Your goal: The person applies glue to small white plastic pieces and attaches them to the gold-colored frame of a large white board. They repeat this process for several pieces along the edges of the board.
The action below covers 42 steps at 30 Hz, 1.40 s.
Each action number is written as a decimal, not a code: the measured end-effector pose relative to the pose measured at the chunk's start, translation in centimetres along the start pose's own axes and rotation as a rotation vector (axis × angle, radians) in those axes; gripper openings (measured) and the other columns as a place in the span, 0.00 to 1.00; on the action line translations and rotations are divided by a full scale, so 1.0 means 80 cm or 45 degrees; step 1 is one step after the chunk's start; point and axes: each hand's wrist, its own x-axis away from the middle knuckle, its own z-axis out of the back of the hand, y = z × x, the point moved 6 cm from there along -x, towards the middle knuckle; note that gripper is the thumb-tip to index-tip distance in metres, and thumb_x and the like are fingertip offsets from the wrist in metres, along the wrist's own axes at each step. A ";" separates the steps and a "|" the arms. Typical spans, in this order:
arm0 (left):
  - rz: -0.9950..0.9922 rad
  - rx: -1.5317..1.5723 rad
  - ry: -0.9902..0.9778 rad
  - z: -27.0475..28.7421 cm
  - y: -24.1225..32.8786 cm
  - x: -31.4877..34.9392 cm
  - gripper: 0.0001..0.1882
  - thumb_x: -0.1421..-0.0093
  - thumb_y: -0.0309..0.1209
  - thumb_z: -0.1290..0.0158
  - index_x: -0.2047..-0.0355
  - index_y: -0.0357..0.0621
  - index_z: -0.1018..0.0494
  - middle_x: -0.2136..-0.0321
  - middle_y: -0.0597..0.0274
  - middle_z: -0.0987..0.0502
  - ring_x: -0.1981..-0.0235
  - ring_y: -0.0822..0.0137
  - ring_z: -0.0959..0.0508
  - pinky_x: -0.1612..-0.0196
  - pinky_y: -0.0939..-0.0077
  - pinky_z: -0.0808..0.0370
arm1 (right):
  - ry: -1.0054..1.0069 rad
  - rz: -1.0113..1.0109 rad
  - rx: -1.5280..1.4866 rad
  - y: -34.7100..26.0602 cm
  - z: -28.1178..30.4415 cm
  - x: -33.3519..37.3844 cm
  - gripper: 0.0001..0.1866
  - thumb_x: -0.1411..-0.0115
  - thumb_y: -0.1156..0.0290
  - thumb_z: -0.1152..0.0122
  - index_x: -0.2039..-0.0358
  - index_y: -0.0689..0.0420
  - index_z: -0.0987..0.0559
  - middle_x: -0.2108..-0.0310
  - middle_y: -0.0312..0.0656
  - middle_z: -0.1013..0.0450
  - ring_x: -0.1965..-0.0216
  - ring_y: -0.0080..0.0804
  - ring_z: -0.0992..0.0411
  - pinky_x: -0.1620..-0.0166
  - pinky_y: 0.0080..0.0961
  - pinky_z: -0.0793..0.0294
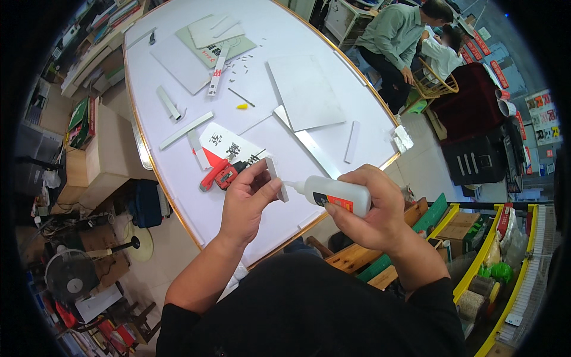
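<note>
My left hand (252, 191) is closed around a small, narrow grey-white strip (277, 180), held up above the near part of the white table. In my right hand (375, 208) is a white squeeze bottle (337, 194) with a dark and orange label, tilted sideways. Its thin nozzle points left and meets or nearly meets the strip's edge; I cannot tell whether they touch. Just beyond my left hand lies a red and black cordless drill (223, 174), beside a white sign panel (231, 144) with dark characters and a red corner.
On the white table (262, 232) lie a large pale board (308, 94), a metal ruler (315, 153), several white strips, a yellow piece (242, 106) and small scraps. Two people sit at the back right. Yellow-edged shelving (493, 268) stands at right, a fan (72, 281) at lower left.
</note>
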 end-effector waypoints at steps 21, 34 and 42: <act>-0.738 -1.291 0.115 -0.007 0.047 0.019 0.25 0.46 0.26 0.32 0.48 0.35 0.21 0.60 0.51 0.21 0.60 0.56 0.19 0.54 0.65 0.20 | 0.045 0.013 0.058 -0.001 0.001 -0.004 0.22 0.51 0.76 0.24 0.57 0.64 0.23 0.69 0.46 0.25 0.72 0.36 0.25 0.68 0.30 0.27; -1.136 -1.565 0.164 -0.021 0.061 0.028 0.26 0.52 0.23 0.33 0.49 0.38 0.21 0.59 0.52 0.20 0.59 0.51 0.20 0.54 0.60 0.22 | -0.019 0.016 0.156 -0.007 -0.016 -0.010 0.20 0.50 0.74 0.24 0.58 0.62 0.22 0.68 0.46 0.25 0.71 0.41 0.23 0.68 0.33 0.25; -1.152 -1.581 0.217 -0.020 0.062 0.027 0.25 0.52 0.24 0.33 0.51 0.40 0.20 0.61 0.52 0.19 0.61 0.52 0.20 0.55 0.61 0.22 | -0.043 0.072 0.190 -0.009 -0.020 -0.012 0.22 0.49 0.75 0.24 0.55 0.62 0.24 0.67 0.47 0.24 0.71 0.37 0.23 0.69 0.30 0.25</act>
